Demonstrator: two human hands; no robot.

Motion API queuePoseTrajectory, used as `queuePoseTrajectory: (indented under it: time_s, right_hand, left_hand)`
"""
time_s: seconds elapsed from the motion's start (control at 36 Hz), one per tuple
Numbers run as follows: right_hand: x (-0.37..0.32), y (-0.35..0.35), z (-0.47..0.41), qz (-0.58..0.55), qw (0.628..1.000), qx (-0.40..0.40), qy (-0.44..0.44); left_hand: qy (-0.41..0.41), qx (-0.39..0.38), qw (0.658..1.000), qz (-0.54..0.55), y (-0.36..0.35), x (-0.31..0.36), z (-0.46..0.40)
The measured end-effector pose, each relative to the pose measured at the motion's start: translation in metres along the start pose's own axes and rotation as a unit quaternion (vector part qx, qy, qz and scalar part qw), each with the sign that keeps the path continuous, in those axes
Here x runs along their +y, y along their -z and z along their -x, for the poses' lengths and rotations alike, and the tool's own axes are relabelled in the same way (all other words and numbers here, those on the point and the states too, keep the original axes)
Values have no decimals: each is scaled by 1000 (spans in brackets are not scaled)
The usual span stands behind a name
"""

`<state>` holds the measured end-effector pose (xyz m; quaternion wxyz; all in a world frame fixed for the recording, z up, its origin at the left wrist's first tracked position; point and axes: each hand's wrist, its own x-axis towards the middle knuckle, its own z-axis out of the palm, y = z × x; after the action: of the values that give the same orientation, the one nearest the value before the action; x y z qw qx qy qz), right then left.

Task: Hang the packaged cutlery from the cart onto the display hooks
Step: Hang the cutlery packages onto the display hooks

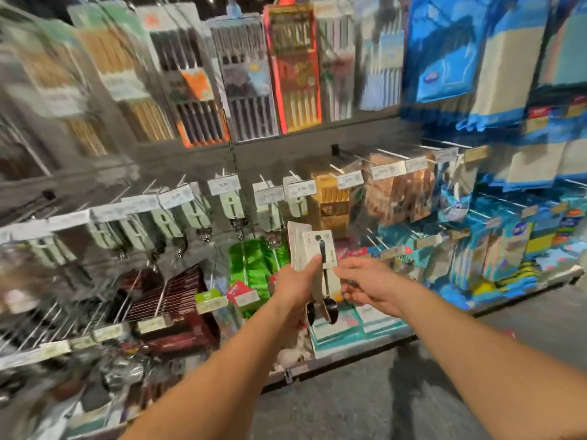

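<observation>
Forearms reach up from the bottom edge toward mid-frame. Left hand [297, 282] grips a small stack of carded spoon packs [313, 249], thumb pressed across the front card, the dark spoon bowls hanging below the fist. Right hand [370, 285] sits just beside the stack on its right, fingers relaxed and spread toward the cards' lower edge; whether the fingertips touch them cannot be told. Beyond the hands, green packets [254, 265] hang low at centre. Farther back, a row of display hooks [222, 185] with white price tags crosses the middle of the frame, heavily blurred. Chopstick packs [244, 77] fill the upper wall.
</observation>
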<state>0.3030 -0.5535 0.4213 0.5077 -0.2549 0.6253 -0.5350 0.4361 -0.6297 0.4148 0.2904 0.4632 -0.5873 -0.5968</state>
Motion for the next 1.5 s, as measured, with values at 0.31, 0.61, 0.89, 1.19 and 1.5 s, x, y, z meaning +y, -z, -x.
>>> queuePoseTrajectory:
  time_s: [0.31, 0.61, 0.89, 1.19, 1.5]
  right_hand:
    - [-39, -22, -126, 55, 996, -68, -23]
    - [-55, 32, -233, 136, 985, -67, -83]
    - [-63, 40, -279, 123, 992, 12, -17]
    - [-75, 15, -299, 113, 992, 42, 38]
    - [-78, 3, -318, 128, 987, 89, 44]
  left_hand:
    - [51, 59, 997, -8, 30, 7, -105]
    - [126, 75, 988, -41, 18, 13, -186]
    - [142, 28, 989, -19, 6, 16, -225]
    - [110, 5, 994, 8, 14, 28, -252]
    - [85, -31, 996, -13, 20, 32, -277]
